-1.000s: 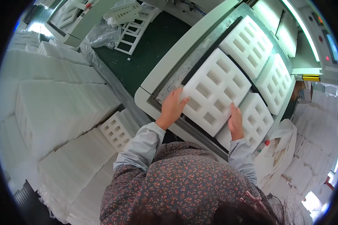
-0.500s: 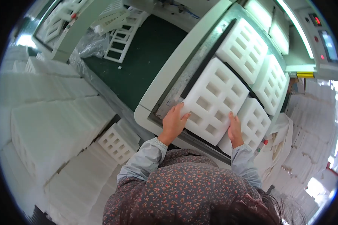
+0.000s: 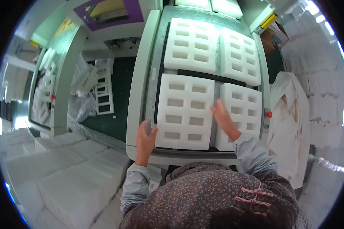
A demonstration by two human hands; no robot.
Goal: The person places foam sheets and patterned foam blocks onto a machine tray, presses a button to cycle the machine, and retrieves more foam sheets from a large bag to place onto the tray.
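On the machine bed lies a thick white foam block (image 3: 185, 112) with two columns of rectangular pockets. My left hand (image 3: 145, 142) is at its near left edge, thumb and fingers spread. At the block's right edge is my right hand (image 3: 224, 119), fingers stretched out and holding nothing; the fingertips are at or very near the edge, and I cannot tell if they touch. That hand partly covers a second foam block (image 3: 236, 110) on the right. Farther back lie another foam block (image 3: 192, 45) on the left and one more (image 3: 240, 56) on the right.
The machine's pale frame (image 3: 138, 87) borders the bed, with a red button (image 3: 269, 114) at its right. Stacked white foam (image 3: 80, 183) stands at the lower left. Foam offcuts (image 3: 104, 89) lie on the green surface. A white cloth-like sheet (image 3: 288, 126) hangs at the right.
The view has turned, so the bed now looks nearly upright. The near-left block sits straighter beside its neighbour, with a gap between them. My hands have loosened from its sides.
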